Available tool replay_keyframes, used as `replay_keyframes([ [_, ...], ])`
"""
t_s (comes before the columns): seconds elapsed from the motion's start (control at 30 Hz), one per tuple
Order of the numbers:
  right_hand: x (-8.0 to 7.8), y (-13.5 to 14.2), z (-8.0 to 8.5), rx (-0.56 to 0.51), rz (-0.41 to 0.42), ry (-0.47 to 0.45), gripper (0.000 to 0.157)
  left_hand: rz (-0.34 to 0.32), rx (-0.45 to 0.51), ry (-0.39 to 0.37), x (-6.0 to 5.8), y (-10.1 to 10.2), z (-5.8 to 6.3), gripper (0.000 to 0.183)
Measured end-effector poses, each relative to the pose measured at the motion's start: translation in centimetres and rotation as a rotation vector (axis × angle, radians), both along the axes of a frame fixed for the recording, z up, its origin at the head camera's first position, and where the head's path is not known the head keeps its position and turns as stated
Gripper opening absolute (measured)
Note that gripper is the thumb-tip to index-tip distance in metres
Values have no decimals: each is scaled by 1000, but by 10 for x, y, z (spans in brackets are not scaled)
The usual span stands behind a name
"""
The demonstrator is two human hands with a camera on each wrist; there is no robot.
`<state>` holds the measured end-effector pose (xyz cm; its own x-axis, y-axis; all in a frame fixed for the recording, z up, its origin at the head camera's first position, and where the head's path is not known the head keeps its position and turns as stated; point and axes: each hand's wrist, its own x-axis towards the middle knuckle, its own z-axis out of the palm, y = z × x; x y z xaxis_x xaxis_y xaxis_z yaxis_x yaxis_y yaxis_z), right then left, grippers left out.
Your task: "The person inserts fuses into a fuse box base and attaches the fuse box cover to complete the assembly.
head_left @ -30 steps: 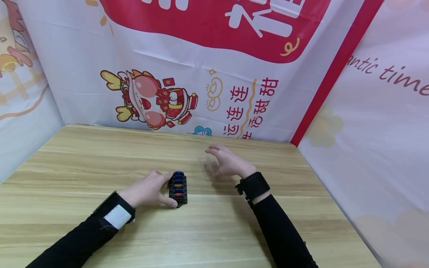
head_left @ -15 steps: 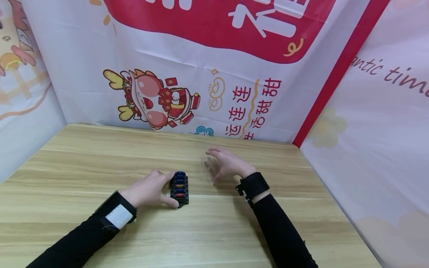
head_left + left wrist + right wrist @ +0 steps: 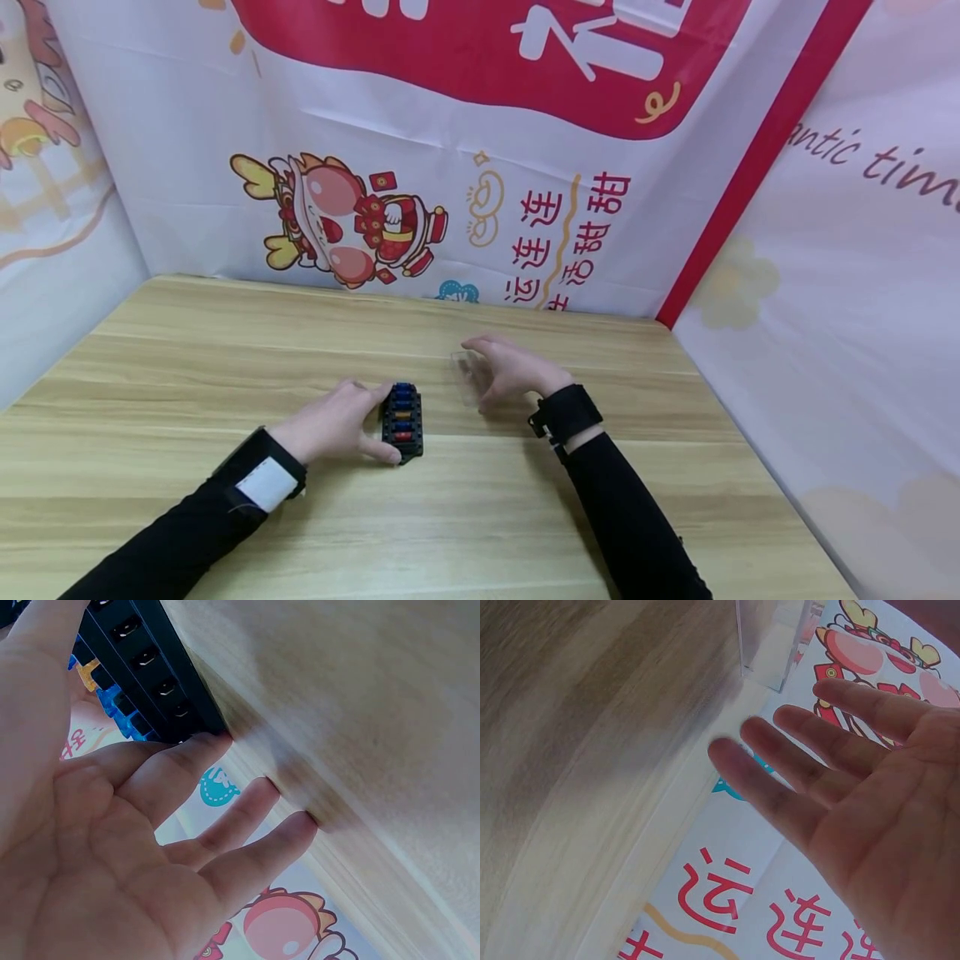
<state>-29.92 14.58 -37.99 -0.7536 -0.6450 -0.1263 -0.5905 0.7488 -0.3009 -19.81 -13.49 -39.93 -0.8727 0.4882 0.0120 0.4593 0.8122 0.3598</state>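
A black fuse block (image 3: 402,421) with blue, orange and red blade fuses sits on the wooden table, left of centre. My left hand (image 3: 333,423) grips it by its two ends, the thumb at the near end and a finger at the far end. In the left wrist view, the block's slotted side (image 3: 150,664) shows and the other fingers reach down to the table. A clear plastic cover (image 3: 463,377) stands on the table to the right. Beside it is my right hand (image 3: 519,375), fingers extended; the right wrist view shows them apart from the cover (image 3: 769,656).
The wooden table (image 3: 337,533) runs back to a printed cloth wall (image 3: 187,217) with red lettering and a cartoon figure. Another printed cloth (image 3: 825,333) borders the right side.
The fingers of my right hand have dipped slightly beside the clear cover. My left hand and the fuse block keep their place, apart from a small shift of the head view.
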Motion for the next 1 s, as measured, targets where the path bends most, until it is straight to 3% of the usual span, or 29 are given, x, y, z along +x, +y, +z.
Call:
replay_keyframes([
  [0.37,0,-2,-2,32,-17,-11,101,0,0,-5,-1,0,-1,108],
  [1.0,1,-1,-2,-60,14,-32,103,4,-11,-11,1,0,0,110],
])
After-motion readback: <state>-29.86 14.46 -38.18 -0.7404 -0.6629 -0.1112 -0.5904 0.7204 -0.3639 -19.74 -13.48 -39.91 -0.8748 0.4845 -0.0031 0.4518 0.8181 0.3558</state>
